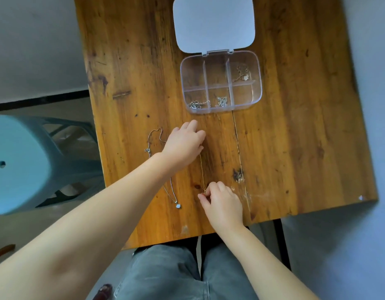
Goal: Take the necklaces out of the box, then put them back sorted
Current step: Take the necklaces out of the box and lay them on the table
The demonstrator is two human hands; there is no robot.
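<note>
A clear plastic box [257,92] with six compartments lies open on the wooden table, its white lid [214,23] flat behind it. Silver necklaces sit in the near-left compartment [197,104] and the near-middle one [221,101]; another necklace [243,75] is in the far-right one. A thin gold necklace [202,169] is stretched straight on the table. My left hand [182,141] pinches its far end and my right hand [223,202] pinches its near end with a small red pendant. A silver necklace [173,197] with a pale pendant lies to the left, partly under my left forearm.
The wooden table [295,148] has a crack running toward its near edge. A pale blue plastic stool [20,165] stands to the left of the table. My knees in grey jeans [165,273] are under the near edge.
</note>
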